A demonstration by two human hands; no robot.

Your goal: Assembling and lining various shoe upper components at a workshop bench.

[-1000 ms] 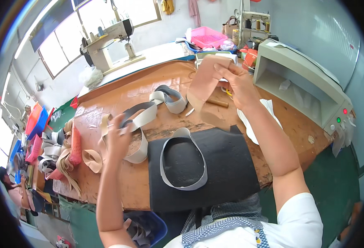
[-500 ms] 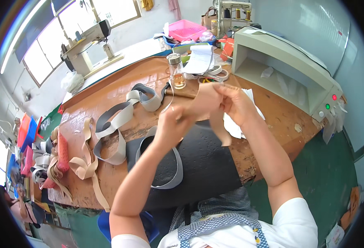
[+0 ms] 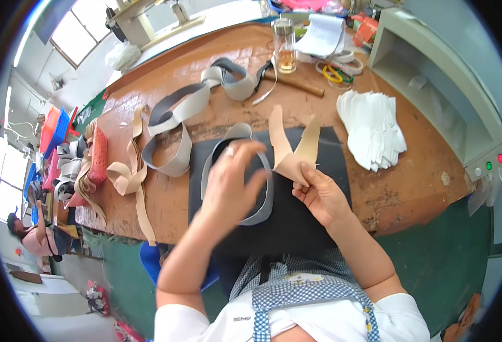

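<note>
My right hand (image 3: 323, 196) pinches a beige strip of leather-like material (image 3: 291, 165) between thumb and fingers. The strip is bent into a V, its two ends pointing away from me. My left hand (image 3: 234, 185) is slightly blurred, its fingers apart and nothing visible in them. It hovers over a grey band loop (image 3: 266, 199), which it partly hides. That loop stands on a black mat (image 3: 328, 151) at the table's near edge. Left of the mat, more grey banding (image 3: 174, 157) lies in joined loops.
Beige strips (image 3: 138, 176) lie on the left of the brown table (image 3: 422, 182). At the right is a stack of white thin pieces (image 3: 372, 131). Farther back stand a glass bottle (image 3: 285, 48), a wooden-handled tool (image 3: 296, 84) and a pale machine housing (image 3: 462, 97).
My left hand has come off the beige strip and moved down over the grey loop. My right hand has lowered with the strip, now folded into a V. The view has shifted downward.
</note>
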